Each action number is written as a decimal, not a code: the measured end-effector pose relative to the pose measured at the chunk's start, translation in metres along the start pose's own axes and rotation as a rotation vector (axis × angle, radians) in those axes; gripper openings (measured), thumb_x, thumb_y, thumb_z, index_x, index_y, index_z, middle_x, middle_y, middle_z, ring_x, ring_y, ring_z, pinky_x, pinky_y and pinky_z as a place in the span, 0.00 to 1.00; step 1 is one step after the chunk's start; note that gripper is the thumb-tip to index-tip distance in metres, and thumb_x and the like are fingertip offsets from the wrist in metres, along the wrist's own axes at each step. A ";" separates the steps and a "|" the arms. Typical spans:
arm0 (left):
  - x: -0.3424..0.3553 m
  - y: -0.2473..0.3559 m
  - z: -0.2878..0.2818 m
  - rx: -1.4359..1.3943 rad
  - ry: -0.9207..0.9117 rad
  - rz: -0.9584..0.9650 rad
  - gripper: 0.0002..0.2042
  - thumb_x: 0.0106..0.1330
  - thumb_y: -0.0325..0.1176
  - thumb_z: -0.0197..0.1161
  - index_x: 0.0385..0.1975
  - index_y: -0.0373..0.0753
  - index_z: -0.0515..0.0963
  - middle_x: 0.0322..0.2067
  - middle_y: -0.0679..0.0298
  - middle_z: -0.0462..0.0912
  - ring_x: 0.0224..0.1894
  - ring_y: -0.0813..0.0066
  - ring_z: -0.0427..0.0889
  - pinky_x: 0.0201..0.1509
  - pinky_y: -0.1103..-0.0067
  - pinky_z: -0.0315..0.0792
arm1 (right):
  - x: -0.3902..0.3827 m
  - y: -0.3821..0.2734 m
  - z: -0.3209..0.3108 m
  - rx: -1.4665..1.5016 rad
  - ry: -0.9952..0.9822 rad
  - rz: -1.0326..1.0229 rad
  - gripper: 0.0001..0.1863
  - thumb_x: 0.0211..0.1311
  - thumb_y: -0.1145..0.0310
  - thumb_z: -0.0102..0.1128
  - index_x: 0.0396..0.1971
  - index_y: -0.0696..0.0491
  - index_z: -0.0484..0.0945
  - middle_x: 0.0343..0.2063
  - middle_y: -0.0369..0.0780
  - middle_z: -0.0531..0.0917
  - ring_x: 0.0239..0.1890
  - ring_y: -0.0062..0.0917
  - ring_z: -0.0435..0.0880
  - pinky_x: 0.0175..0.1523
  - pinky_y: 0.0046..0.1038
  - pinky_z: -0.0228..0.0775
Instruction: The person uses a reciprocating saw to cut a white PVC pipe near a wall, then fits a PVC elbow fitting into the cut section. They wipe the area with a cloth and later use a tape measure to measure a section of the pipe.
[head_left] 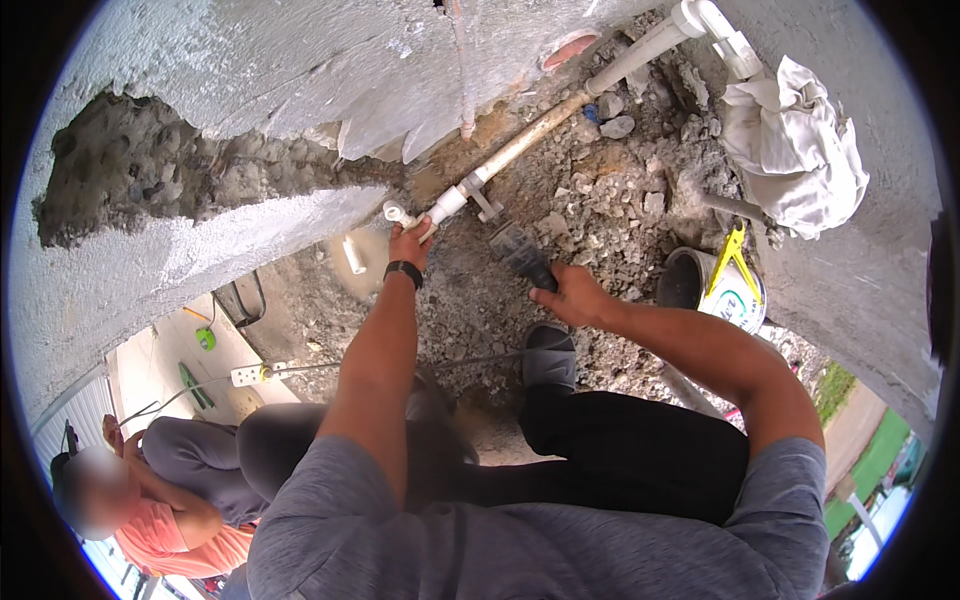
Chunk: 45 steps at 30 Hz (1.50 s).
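Note:
A long white plastic pipe (530,137), stained with dirt, runs along the foot of the grey wall. My left hand (410,245) is closed around the white fitting (432,217) at its near end, beside a small elbow piece (396,212). A grey bracket-like piece (480,195) sits against the pipe just beyond the fitting. My right hand (578,295) grips the black handle of a dark hand tool (520,255) with a blocky head. Its head is close to the bracket-like piece; whether they touch I cannot tell.
Broken rubble (610,190) covers the ground. To the right are a white bucket (735,300) with a yellow-handled tool (733,255) on it and a white cloth bundle (795,150). A power strip (258,374) with a cable lies left, near a seated person (180,500). A short pipe piece (354,255) lies below the wall.

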<state>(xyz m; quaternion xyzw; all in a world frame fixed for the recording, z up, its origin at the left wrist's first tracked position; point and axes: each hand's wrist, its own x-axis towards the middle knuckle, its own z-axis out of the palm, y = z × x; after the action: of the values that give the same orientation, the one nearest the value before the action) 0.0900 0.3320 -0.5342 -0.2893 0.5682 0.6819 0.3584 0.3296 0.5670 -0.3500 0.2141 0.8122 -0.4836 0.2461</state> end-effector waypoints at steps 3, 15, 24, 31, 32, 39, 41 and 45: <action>0.002 -0.001 -0.001 0.016 -0.038 0.020 0.24 0.63 0.29 0.74 0.54 0.42 0.67 0.50 0.62 0.77 0.52 0.66 0.77 0.51 0.68 0.72 | 0.001 -0.001 0.000 0.003 -0.008 0.009 0.23 0.64 0.54 0.67 0.32 0.64 0.77 0.21 0.51 0.80 0.28 0.44 0.85 0.37 0.41 0.75; 0.000 0.001 0.001 -0.010 -0.032 0.053 0.21 0.59 0.26 0.76 0.47 0.46 0.71 0.44 0.67 0.82 0.46 0.69 0.81 0.46 0.71 0.73 | 0.001 -0.015 -0.013 0.068 -0.065 0.098 0.24 0.64 0.53 0.68 0.34 0.65 0.79 0.23 0.52 0.82 0.30 0.44 0.86 0.39 0.40 0.76; 0.006 -0.006 -0.002 -0.031 -0.020 0.027 0.23 0.59 0.27 0.77 0.50 0.44 0.71 0.47 0.66 0.81 0.49 0.68 0.80 0.50 0.69 0.73 | 0.002 -0.011 -0.007 0.080 -0.068 0.099 0.25 0.63 0.52 0.67 0.32 0.64 0.79 0.27 0.55 0.83 0.33 0.49 0.85 0.41 0.43 0.77; 0.004 -0.006 0.001 -0.009 -0.012 0.045 0.24 0.61 0.28 0.76 0.54 0.43 0.71 0.47 0.65 0.80 0.49 0.67 0.80 0.50 0.70 0.74 | -0.002 -0.010 -0.014 0.055 -0.020 0.054 0.24 0.62 0.54 0.68 0.29 0.64 0.78 0.21 0.53 0.81 0.28 0.47 0.85 0.38 0.43 0.76; 0.004 -0.005 0.001 -0.002 -0.011 0.047 0.24 0.60 0.28 0.76 0.53 0.43 0.71 0.47 0.65 0.81 0.48 0.67 0.81 0.49 0.70 0.74 | -0.003 -0.009 -0.015 0.067 -0.018 0.036 0.23 0.62 0.54 0.68 0.29 0.64 0.78 0.21 0.52 0.81 0.28 0.47 0.85 0.37 0.43 0.76; 0.000 -0.005 0.002 0.004 -0.035 0.052 0.25 0.62 0.30 0.75 0.55 0.41 0.69 0.53 0.62 0.76 0.56 0.64 0.75 0.60 0.65 0.69 | -0.004 -0.009 -0.016 -0.012 0.005 0.025 0.23 0.61 0.56 0.69 0.31 0.65 0.78 0.20 0.52 0.81 0.26 0.48 0.85 0.35 0.42 0.76; 0.002 -0.006 0.002 0.003 -0.042 0.065 0.24 0.62 0.30 0.75 0.54 0.41 0.69 0.52 0.63 0.76 0.56 0.64 0.75 0.59 0.65 0.69 | -0.005 -0.012 -0.014 -0.033 0.038 0.012 0.23 0.60 0.56 0.69 0.31 0.65 0.78 0.21 0.53 0.81 0.27 0.49 0.85 0.36 0.42 0.77; 0.005 -0.008 0.001 0.016 -0.026 0.058 0.23 0.63 0.30 0.75 0.53 0.43 0.69 0.51 0.65 0.77 0.54 0.66 0.76 0.57 0.66 0.70 | -0.006 -0.022 -0.014 -0.060 0.038 0.074 0.22 0.59 0.56 0.69 0.32 0.65 0.78 0.23 0.55 0.83 0.31 0.51 0.86 0.39 0.44 0.78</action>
<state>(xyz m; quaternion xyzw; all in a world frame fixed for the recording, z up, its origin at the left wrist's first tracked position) 0.0940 0.3346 -0.5425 -0.2607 0.5771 0.6910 0.3484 0.3182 0.5692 -0.3254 0.2457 0.8224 -0.4456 0.2545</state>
